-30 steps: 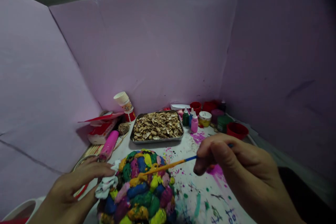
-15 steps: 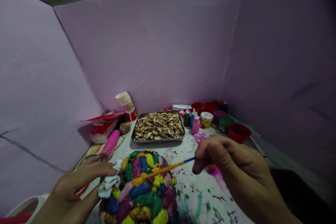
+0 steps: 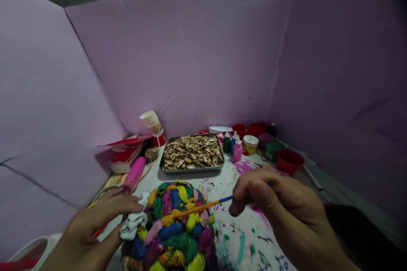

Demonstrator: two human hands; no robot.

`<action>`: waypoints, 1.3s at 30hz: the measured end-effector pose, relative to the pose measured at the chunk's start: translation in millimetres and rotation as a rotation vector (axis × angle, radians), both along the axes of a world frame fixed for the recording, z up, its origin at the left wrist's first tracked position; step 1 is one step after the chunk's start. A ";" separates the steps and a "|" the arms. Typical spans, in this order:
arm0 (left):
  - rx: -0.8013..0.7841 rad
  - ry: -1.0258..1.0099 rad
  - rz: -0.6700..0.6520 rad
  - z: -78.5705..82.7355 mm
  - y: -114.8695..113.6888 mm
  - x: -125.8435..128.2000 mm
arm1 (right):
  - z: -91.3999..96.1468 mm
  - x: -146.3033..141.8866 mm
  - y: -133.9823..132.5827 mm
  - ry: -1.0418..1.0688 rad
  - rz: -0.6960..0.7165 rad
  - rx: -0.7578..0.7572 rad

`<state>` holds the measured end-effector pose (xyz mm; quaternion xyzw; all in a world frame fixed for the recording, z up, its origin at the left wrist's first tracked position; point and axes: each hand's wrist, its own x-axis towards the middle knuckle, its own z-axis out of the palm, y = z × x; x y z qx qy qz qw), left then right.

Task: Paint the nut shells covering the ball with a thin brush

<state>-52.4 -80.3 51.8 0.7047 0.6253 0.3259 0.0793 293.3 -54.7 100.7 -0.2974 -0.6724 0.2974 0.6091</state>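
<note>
A rounded mound covered in shells painted blue, green, yellow, pink and orange (image 3: 173,228) sits at the near edge of the paint-spattered table (image 3: 241,241). My right hand (image 3: 280,211) pinches a thin paintbrush (image 3: 203,206) with an orange and blue handle; its tip rests on an orange-yellow shell on the mound. My left hand (image 3: 92,228) is closed on a paint-stained white cloth (image 3: 133,225) pressed against the mound's left side.
A metal tray of unpainted shells (image 3: 191,157) stands behind the mound. Small paint bottles (image 3: 233,146), jars and red cups (image 3: 288,161) line the back right. A pink tube (image 3: 134,174), sticks, a twine ball and stacked paper cups (image 3: 153,125) lie at the left. Purple partitions enclose the table.
My right hand has shifted slightly left and lower with the brush, whose tip stays on the mound. My left hand holds its place.
</note>
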 end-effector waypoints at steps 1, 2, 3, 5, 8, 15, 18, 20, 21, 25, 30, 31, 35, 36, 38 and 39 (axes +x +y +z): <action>0.002 0.001 0.005 1.2 -0.1 1.2 | -0.4 0.1 -0.5 -0.006 0.000 0.000; 0.009 0.003 0.009 2.4 -0.1 2.7 | -1.0 0.4 -1.0 -0.009 -0.005 0.000; 0.023 0.003 0.012 3.6 -0.1 4.4 | -1.6 0.8 -1.5 -0.011 -0.012 -0.003; 0.047 0.004 0.008 5.1 0.1 7.7 | -2.5 0.9 -2.5 -0.014 -0.010 -0.003; 0.048 -0.005 0.002 5.1 0.8 9.2 | -2.7 -1.3 -3.4 -0.013 0.037 -0.017; -0.107 -0.148 0.062 13.4 13.8 -6.1 | -3.0 1.7 5.8 0.341 0.053 -0.212; -0.217 -0.248 0.078 24.6 24.4 -8.2 | -1.6 8.5 12.8 0.462 0.093 -0.309; -0.279 -0.301 0.123 30.6 31.2 -7.5 | -0.3 11.9 16.8 0.501 0.091 -0.326; -0.308 -0.340 0.143 32.3 34.3 -7.2 | 0.2 13.0 18.4 0.517 0.080 -0.319; -0.374 -0.543 0.140 30.8 42.6 -7.2 | -0.2 14.4 22.8 0.527 0.034 -0.285; -0.372 -0.614 0.123 27.6 46.0 -5.1 | -3.0 13.4 24.6 0.482 0.021 -0.290; -0.368 -0.634 0.123 27.8 46.2 -4.3 | -3.4 13.2 24.8 0.479 0.022 -0.289; -0.386 -0.721 0.140 27.6 47.2 -3.6 | -5.2 12.6 25.1 0.463 0.020 -0.285; -0.404 -0.744 0.146 27.0 47.6 -4.0 | -5.8 12.2 25.0 0.459 0.014 -0.286; -0.437 -0.786 0.146 25.7 48.0 -4.9 | -7.3 10.9 24.9 0.450 -0.008 -0.290; -0.444 -0.803 0.143 25.1 48.1 -5.1 | -7.9 10.0 24.9 0.444 -0.019 -0.293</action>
